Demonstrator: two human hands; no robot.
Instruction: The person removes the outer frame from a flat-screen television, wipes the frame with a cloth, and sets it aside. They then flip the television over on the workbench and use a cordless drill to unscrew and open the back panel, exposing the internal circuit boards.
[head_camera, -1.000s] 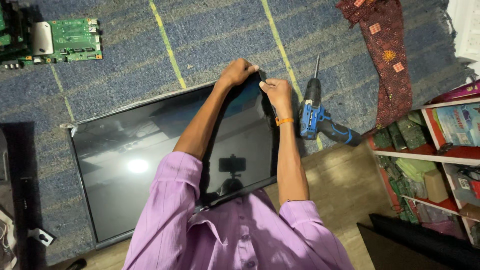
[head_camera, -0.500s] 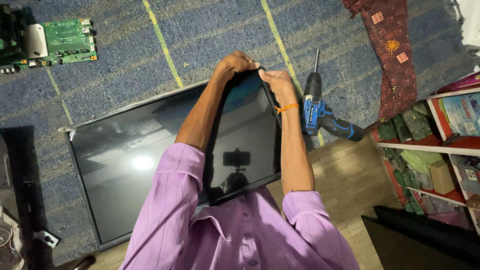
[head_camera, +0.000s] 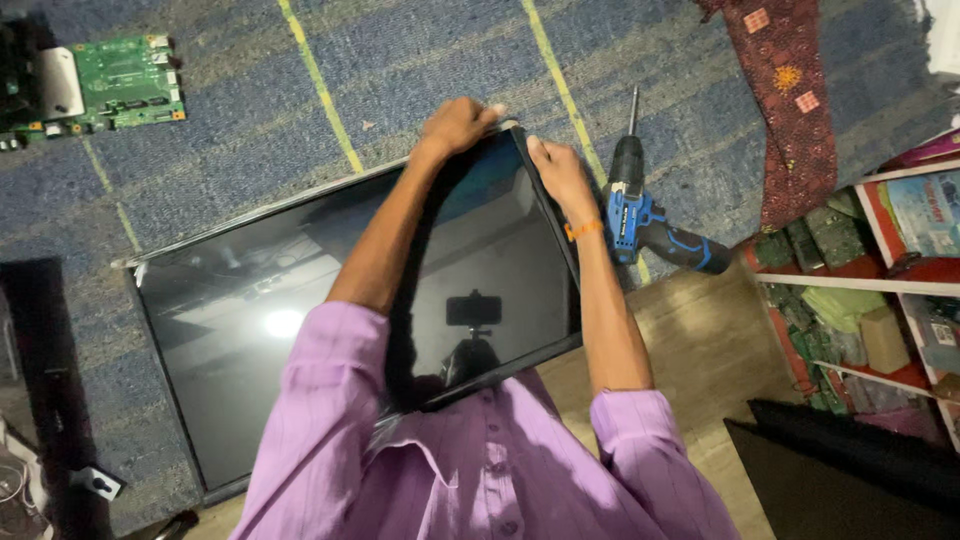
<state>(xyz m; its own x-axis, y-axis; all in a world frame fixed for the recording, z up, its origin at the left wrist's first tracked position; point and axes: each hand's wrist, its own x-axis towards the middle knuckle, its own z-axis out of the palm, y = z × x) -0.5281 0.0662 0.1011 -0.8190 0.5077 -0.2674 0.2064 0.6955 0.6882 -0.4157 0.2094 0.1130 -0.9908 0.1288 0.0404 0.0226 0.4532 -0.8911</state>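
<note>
Both hands are working the far corner of the flat screen panel (head_camera: 300, 300) lying on the blue rug (head_camera: 400, 60), left hand (head_camera: 458, 124) curling over its top edge, right hand (head_camera: 560, 175) pinching the side edge, blue cordless drill (head_camera: 640, 215) lying just beside.

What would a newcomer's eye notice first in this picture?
First comes the large flat screen panel, lying dark and glossy on the blue rug. The left hand and right hand both grip its far corner. Next are the blue cordless drill just right of the panel and the green circuit board at upper left.
</note>
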